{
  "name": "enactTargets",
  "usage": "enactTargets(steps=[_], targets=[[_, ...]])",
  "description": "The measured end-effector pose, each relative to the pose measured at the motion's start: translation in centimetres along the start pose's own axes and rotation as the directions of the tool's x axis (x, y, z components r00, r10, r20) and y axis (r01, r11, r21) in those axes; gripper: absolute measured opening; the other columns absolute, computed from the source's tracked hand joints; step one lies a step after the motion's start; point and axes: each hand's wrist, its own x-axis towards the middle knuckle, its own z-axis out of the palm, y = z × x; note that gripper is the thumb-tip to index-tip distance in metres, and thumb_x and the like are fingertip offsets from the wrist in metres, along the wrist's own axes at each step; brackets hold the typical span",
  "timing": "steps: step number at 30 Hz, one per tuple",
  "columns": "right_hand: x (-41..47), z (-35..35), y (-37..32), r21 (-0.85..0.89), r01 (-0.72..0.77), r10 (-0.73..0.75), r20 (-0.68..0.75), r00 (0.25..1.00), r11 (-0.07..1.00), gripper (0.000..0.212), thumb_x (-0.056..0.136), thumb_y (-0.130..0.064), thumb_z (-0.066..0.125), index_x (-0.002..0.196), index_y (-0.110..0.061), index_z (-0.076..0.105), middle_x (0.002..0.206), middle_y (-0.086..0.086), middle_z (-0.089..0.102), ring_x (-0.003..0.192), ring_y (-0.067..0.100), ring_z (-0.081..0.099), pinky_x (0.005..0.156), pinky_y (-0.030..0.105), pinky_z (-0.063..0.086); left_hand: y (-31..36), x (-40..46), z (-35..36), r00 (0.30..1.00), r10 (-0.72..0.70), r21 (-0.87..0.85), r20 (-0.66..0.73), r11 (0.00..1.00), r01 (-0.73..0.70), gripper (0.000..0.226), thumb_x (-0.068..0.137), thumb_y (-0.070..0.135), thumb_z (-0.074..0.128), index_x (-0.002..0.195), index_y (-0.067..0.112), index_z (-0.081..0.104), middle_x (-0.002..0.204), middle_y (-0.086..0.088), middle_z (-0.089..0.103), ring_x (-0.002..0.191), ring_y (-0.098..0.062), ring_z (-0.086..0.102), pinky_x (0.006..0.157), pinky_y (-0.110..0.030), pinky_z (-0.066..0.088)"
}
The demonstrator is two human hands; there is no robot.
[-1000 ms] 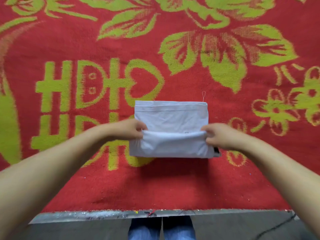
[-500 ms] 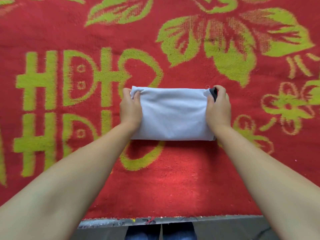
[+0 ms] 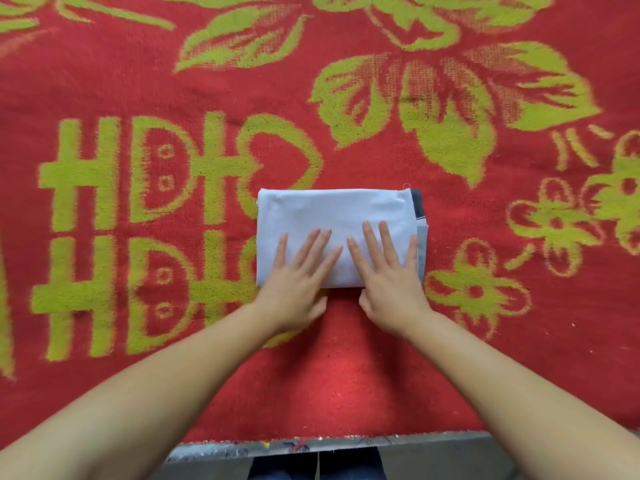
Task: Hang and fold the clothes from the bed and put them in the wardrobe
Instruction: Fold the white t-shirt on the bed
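Red blanket [image 3: 346, 358] with yellow-green flowers and blocky characters covers the bed, its near edge ending at a grey strip [image 3: 311, 446] at the bottom of the view, with blue-jeaned legs [image 3: 317, 471] just below that. At the middle lies the folded white garment [image 3: 332, 216], a flat rectangle resting on the blanket, with a dark edge [image 3: 417, 202] and a grey layer showing along its right side.

Half a second ago each hand gripped one end of the garment, fingers curled over the far corners as the fold came down. Now both have let go of the ends and moved inward onto the near half of the cloth. The left hand [image 3: 298, 275] lies palm down on the left portion, fingers straight and fanned, thumb off the near edge on the blanket. The right hand [image 3: 388, 271] lies palm down just beside it on the right portion, fingers likewise straight and spread, little finger close to the garment's right edge. Their index fingertips nearly meet at the middle. Neither hand holds anything; both press flat on the top layer. The garment itself sits in the same place on the blanket, its far edge now uncovered and smooth.
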Motion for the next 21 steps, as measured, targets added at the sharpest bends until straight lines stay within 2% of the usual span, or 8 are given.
enactTargets(steps=[1, 3, 6, 9, 14, 18, 21], targets=[[0.3, 0.6, -0.3, -0.036, -0.035, 0.037, 0.056, 0.998, 0.999, 0.092, 0.08, -0.024, 0.058, 0.154, -0.022, 0.004, 0.159, 0.015, -0.01, 0.144, 0.038, -0.016, 0.105, 0.069, -0.011, 0.7, -0.1, 0.6, 0.996, -0.027, 0.016, 0.081, 1.0, 0.026, 0.097, 0.061, 0.031, 0.073, 0.147, 0.01, 0.033, 0.153, -0.02, 0.026, 0.141, -0.036, 0.026, 0.105, -0.069, 0.019], [1.7, 1.3, -0.2, -0.069, -0.108, 0.114, 0.096, 0.989, 0.992, 0.086, 0.088, -0.022, 0.049, 0.152, -0.027, -0.008, 0.158, 0.013, -0.02, 0.142, 0.04, -0.021, 0.102, 0.068, -0.018, 1.1, 0.6, 1.6, 0.98, -0.144, 0.023, 0.14, 0.99, 0.142, 0.095, 0.066, 0.023, 0.066, 0.151, 0.015, 0.022, 0.157, -0.019, 0.015, 0.145, -0.035, 0.012, 0.108, -0.066, 0.008], [3.4, 1.4, 0.2, -0.069, -0.127, 0.134, 0.104, 0.986, 0.989, 0.079, 0.09, -0.017, 0.039, 0.152, -0.032, -0.007, 0.159, 0.012, -0.015, 0.144, 0.042, -0.015, 0.103, 0.07, -0.014, 0.5, 2.0, 1.9, 0.968, -0.205, 0.037, 0.145, 0.979, 0.202, 0.081, 0.082, 0.012, 0.046, 0.153, 0.022, 0.007, 0.159, -0.016, 0.002, 0.146, -0.034, 0.001, 0.11, -0.064, 0.002], [3.5, 0.4, 0.4, -0.061, -0.1, 0.108, 0.14, 0.984, 0.993, 0.071, 0.092, -0.014, 0.033, 0.153, -0.035, 0.001, 0.161, 0.01, -0.007, 0.146, 0.041, -0.007, 0.108, 0.066, -0.01, 0.3, 2.7, 0.7, 0.924, -0.219, 0.032, 0.313, 0.975, 0.221, 0.074, 0.093, 0.011, 0.034, 0.152, 0.026, -0.008, 0.159, -0.01, -0.015, 0.146, -0.03, -0.013, 0.112, -0.061, -0.002], [3.5, -5.4, 1.0, -0.013, -0.06, 0.061, 0.218, 0.974, 0.998, 0.062, 0.097, -0.01, 0.031, 0.152, -0.03, 0.013, 0.16, 0.008, 0.012, 0.145, 0.036, 0.012, 0.116, 0.051, 0.008, 0.1, 3.4, -5.7, 0.872, -0.217, -0.062, 0.439, 0.961, 0.271, 0.069, 0.095, 0.001, 0.029, 0.153, 0.024, -0.001, 0.161, -0.007, 0.003, 0.147, -0.032, 0.0, 0.114, -0.055, 0.008], [3.5, -14.2, 1.0, -0.048, -0.03, 0.039, 0.206, 0.978, 0.998, 0.067, 0.096, -0.011, 0.044, 0.153, -0.026, 0.012, 0.158, 0.009, 0.021, 0.143, 0.033, 0.023, 0.114, 0.047, 0.021, -0.7, 4.6, -14.3, 0.897, -0.218, 0.014, 0.383, 0.973, 0.231, 0.074, 0.095, 0.003, 0.041, 0.153, 0.021, -0.001, 0.159, -0.012, 0.011, 0.144, -0.034, 0.014, 0.112, -0.056, 0.02], [2.1, -21.6, 0.5, -0.088, -0.009, 0.023, 0.158, 0.987, 0.996, 0.072, 0.092, -0.012, 0.054, 0.152, -0.026, 0.016, 0.15, 0.008, 0.034, 0.137, 0.03, 0.032, 0.111, 0.044, 0.028, -0.4, 4.6, -21.5, 0.915, -0.211, 0.051, 0.344, 0.977, 0.206, 0.079, 0.093, 0.004, 0.049, 0.153, 0.019, 0.0, 0.157, -0.013, 0.016, 0.142, -0.036, 0.019, 0.109, -0.057, 0.026]])
